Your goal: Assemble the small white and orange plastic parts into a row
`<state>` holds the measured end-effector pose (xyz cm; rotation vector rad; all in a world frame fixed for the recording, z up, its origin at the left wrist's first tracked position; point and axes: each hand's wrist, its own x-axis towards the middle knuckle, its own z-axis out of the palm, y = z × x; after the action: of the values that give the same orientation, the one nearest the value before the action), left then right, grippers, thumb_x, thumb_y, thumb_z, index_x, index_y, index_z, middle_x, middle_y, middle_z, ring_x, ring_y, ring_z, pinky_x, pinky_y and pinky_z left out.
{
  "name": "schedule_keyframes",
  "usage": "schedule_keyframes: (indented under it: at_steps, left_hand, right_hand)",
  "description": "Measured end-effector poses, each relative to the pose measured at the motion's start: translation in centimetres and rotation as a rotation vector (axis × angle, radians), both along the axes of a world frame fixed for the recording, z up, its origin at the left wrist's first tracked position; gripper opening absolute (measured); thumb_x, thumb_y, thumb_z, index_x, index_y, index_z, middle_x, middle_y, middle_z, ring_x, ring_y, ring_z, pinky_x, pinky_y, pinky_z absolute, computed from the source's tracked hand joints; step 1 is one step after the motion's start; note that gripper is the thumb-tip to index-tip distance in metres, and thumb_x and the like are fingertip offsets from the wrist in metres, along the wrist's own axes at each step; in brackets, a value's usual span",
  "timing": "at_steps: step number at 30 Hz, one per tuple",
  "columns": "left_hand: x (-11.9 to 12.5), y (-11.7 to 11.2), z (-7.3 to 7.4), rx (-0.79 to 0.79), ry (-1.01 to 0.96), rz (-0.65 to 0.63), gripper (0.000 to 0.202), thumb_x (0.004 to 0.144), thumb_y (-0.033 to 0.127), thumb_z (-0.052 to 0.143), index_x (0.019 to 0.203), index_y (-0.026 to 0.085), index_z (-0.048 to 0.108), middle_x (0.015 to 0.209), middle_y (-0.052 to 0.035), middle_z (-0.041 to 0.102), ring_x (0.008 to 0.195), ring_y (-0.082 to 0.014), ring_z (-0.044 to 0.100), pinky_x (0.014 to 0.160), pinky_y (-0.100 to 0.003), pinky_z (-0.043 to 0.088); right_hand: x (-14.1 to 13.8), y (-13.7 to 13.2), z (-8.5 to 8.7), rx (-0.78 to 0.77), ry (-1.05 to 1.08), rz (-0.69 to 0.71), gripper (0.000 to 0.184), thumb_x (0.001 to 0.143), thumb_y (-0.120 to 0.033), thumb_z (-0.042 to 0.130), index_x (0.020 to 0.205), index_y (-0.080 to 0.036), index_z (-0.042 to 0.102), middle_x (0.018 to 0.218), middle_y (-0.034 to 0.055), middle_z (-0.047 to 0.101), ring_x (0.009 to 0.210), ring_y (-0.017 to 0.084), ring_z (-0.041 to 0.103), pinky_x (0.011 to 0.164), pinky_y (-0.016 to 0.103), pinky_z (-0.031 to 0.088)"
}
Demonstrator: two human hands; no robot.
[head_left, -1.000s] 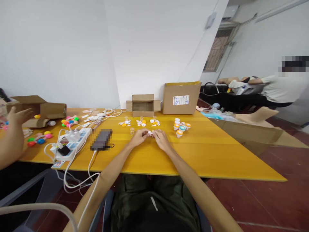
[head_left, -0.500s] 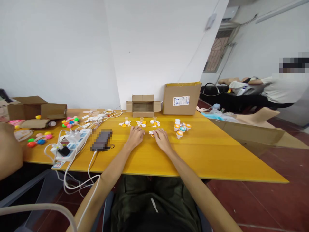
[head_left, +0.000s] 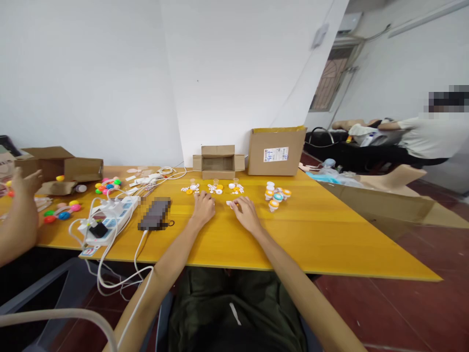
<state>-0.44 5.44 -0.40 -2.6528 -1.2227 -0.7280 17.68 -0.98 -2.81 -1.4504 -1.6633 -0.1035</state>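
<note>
My left hand [head_left: 204,209] rests on the yellow table just in front of the small loose parts, fingers curled and pressed together; what they hold, if anything, is hidden. My right hand [head_left: 246,213] is closed at its thumb and fingertips on a small white plastic piece [head_left: 229,203], low over the tabletop. Behind the hands lie three little groups of white and orange parts, the left group [head_left: 190,189], the middle group [head_left: 216,188] and the right group [head_left: 236,187], each by a clear cup. Several capped pieces with orange, white and teal tops [head_left: 277,196] stand right of my right hand.
A small open carton [head_left: 219,174] and a larger closed box [head_left: 274,166] stand at the back. Left are a phone [head_left: 157,214], a power strip [head_left: 113,220] with white cables, and colourful balls [head_left: 64,215]. A co-worker's hand [head_left: 24,205] reaches in at far left.
My left hand has shifted slightly left, away from the right one. The right-hand fingers and the white piece have turned a little. The co-worker's hand at far left has risen and opened.
</note>
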Motion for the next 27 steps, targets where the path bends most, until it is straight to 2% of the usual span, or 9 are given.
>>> schedule_keyframes:
  at_steps: [4, 8, 11, 16, 21, 27]
  left_hand:
    - [-0.1, 0.1, -0.1, 0.007, 0.003, 0.022, 0.026, 0.082, 0.006, 0.054, 0.079, 0.021, 0.075, 0.091, -0.0155, 0.071, 0.111, -0.0355, 0.056, 0.097, -0.056, 0.038]
    - [0.0, 0.1, 0.0, 0.015, -0.06, 0.004, 0.026, 0.085, 0.006, 0.052, 0.087, 0.021, 0.074, 0.097, -0.0143, 0.072, 0.112, -0.0336, 0.055, 0.094, -0.051, 0.038]
    - [0.3, -0.3, 0.2, -0.005, -0.155, -0.073, 0.026, 0.094, 0.013, 0.048, 0.096, 0.023, 0.072, 0.099, -0.0114, 0.072, 0.11, -0.0298, 0.055, 0.091, -0.045, 0.038]
    - [0.8, -1.4, 0.9, -0.124, -0.235, -0.283, 0.033, 0.104, 0.028, 0.038, 0.097, 0.023, 0.071, 0.097, -0.0059, 0.073, 0.104, -0.0241, 0.055, 0.094, -0.039, 0.039]
    - [1.1, -1.3, 0.6, -0.251, -0.358, -0.357, 0.024, 0.101, 0.034, 0.051, 0.106, 0.025, 0.072, 0.101, -0.0052, 0.073, 0.101, -0.0234, 0.058, 0.095, -0.038, 0.044]
    - [1.1, -0.4, 0.1, -0.312, -0.521, -0.378, 0.018, 0.095, 0.034, 0.062, 0.103, 0.022, 0.073, 0.098, -0.0048, 0.071, 0.097, -0.0218, 0.061, 0.094, -0.036, 0.048]
  right_hand:
    - [0.0, 0.0, 0.0, 0.009, -0.021, 0.006, 0.024, 0.098, -0.029, 0.054, 0.076, -0.026, 0.063, 0.083, 0.0043, 0.068, 0.084, 0.023, 0.059, 0.076, 0.034, 0.043]
    - [0.0, -0.1, 0.0, 0.016, -0.039, 0.012, 0.021, 0.098, -0.028, 0.055, 0.081, -0.026, 0.067, 0.086, 0.0048, 0.069, 0.086, 0.024, 0.059, 0.077, 0.034, 0.043]
    - [-0.1, -0.2, 0.2, 0.032, -0.065, 0.04, 0.019, 0.098, -0.029, 0.054, 0.089, -0.026, 0.071, 0.089, 0.0054, 0.07, 0.088, 0.024, 0.059, 0.078, 0.034, 0.043]
    - [-0.1, -0.6, 0.6, 0.035, -0.086, 0.056, 0.023, 0.1, -0.029, 0.052, 0.096, -0.028, 0.074, 0.092, 0.0064, 0.071, 0.09, 0.025, 0.06, 0.079, 0.035, 0.043]
    - [0.1, -0.7, 0.7, 0.035, -0.061, 0.062, 0.027, 0.101, -0.03, 0.049, 0.1, -0.03, 0.076, 0.093, 0.0069, 0.072, 0.091, 0.026, 0.06, 0.081, 0.038, 0.044]
    - [0.0, -0.6, 0.7, 0.029, -0.037, 0.079, 0.026, 0.098, -0.028, 0.05, 0.105, -0.029, 0.075, 0.094, 0.007, 0.072, 0.093, 0.027, 0.061, 0.082, 0.038, 0.046]
